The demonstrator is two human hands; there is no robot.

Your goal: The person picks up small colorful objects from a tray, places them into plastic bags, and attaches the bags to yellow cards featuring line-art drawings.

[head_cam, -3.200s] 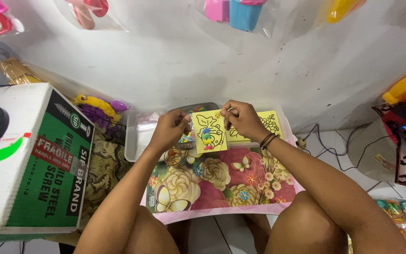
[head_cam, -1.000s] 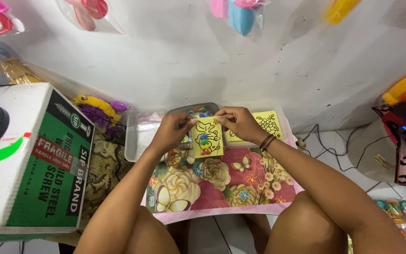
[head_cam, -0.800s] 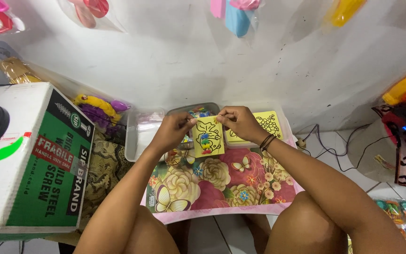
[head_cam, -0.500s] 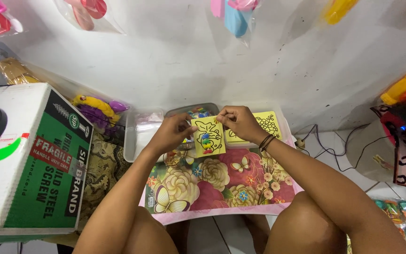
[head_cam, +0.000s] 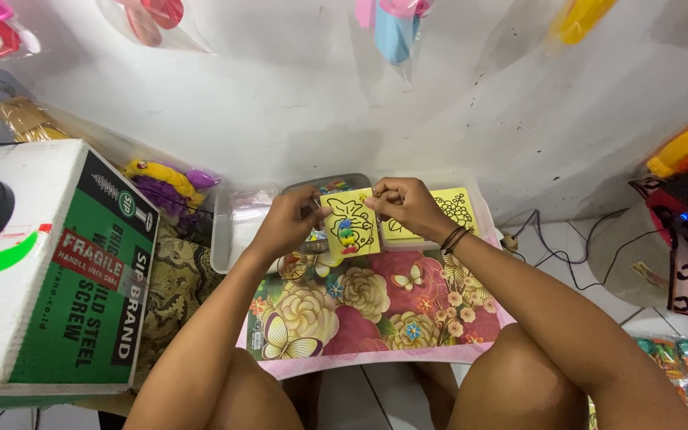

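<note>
Yellow picture card (head_cam: pixel 349 224) is being held over the floral board (head_cam: pixel 360 310), left hand (head_cam: pixel 292 221) pinching its edge, right hand (head_cam: pixel 404 203) pinching the top corner; gripping lightly should be avoiding creases.

Yellow card (head_cam: pixel 349 224) tilted upright — hands closer together.
</note>
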